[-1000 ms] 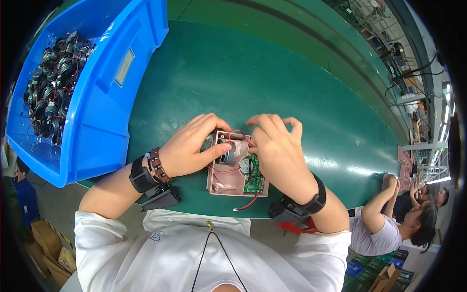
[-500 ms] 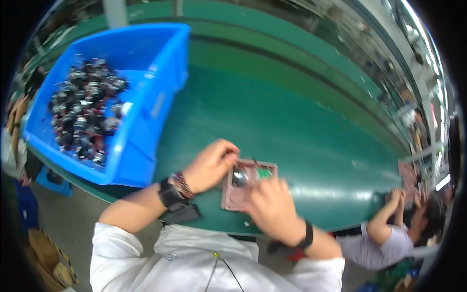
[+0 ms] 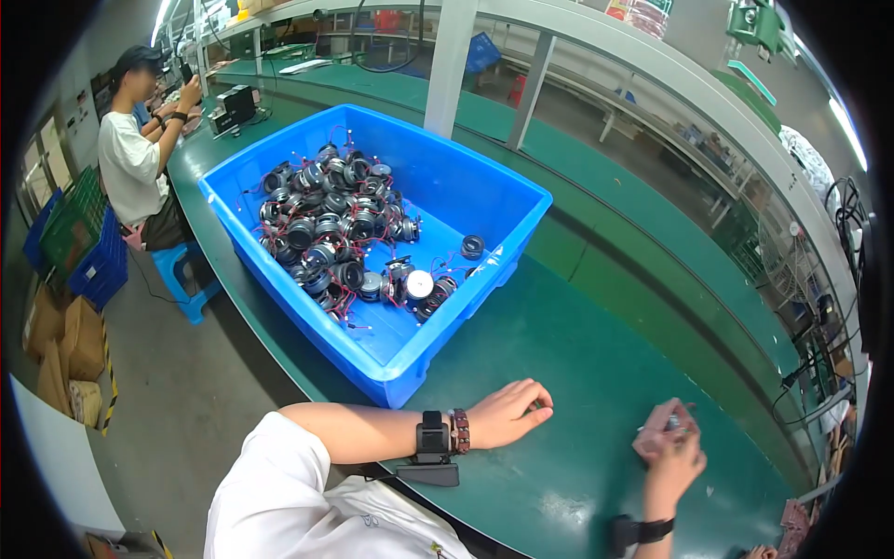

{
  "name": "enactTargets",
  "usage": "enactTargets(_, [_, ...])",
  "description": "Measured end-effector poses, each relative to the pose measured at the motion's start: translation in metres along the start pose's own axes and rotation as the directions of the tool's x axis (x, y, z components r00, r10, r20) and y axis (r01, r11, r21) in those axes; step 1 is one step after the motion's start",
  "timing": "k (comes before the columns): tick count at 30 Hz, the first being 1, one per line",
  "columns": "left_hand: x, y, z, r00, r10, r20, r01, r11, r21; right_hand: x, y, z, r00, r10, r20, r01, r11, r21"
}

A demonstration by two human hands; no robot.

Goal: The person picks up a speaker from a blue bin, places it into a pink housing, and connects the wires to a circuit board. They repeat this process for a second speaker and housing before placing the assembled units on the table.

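My right hand (image 3: 677,463) grips a pink plastic housing (image 3: 657,430) at the right of the green bench, its fingers over the near side. Something small and greyish shows inside the housing, too blurred to name. My left hand (image 3: 507,415) hovers or rests over the bench in front of the blue bin (image 3: 453,326); I cannot tell whether it touches the surface. Its fingers are loosely bent, the thumb apart, and nothing is in them. Piled in the bin are many round black-and-silver motor-like parts (image 3: 328,226) with thin red wires.
The green bench (image 3: 559,326) curves away to both sides. Behind the bin rises a grey metal post (image 3: 451,74). Far left, a person (image 3: 133,154) sits on a blue stool (image 3: 182,279) beside a black box-shaped device (image 3: 233,109). Cardboard boxes (image 3: 82,335) stand on the floor at left.
My view has swung left, bringing the bin to the middle. Both hands were at the housing on the bench; now the right hand holds it off to the right, apart from the left hand.
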State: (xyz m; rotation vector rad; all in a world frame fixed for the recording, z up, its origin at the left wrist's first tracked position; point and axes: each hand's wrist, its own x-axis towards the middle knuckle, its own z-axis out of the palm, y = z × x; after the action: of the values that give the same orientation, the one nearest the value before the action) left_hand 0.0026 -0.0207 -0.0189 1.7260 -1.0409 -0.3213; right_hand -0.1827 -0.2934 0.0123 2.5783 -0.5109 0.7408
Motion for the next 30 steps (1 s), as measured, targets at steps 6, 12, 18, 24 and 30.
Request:
enactTargets(6, [-0.003, -0.001, 0.003, 0.999, 0.028, 0.023, -0.028, 1.000, 0.001, -0.018, 0.176, 0.073, 0.951, 0.264, 0.162, -0.209, 0.932, -0.295])
enactTargets(12, [-0.006, 0.005, 0.002, 0.981, 0.145, 0.130, -0.161, 0.979, 0.122, -0.020, 0.184, 0.085, 0.972, 0.177, 0.157, -0.092, 0.894, -0.439])
enactTargets(18, [-0.001, 0.009, -0.001, 0.910, 0.257, 0.327, -0.290, 0.955, 0.056, 0.060, -0.098, -0.012, 0.872, -0.489, -0.015, 0.404, 0.703, 0.585])
enactTargets(24, [-0.001, 0.011, 0.004, 0.972, 0.084, 0.221, -0.048, 0.985, -0.164, 0.157, -0.167, 0.104, 0.965, -0.259, -0.046, 0.207, 0.635, 0.744])
enactTargets(30, [-0.004, 0.004, 0.008, 0.961, 0.076, 0.265, -0.061, 0.996, -0.062, 0.255, -0.225, 0.151, 0.963, -0.165, -0.211, 0.250, 0.838, 0.486])
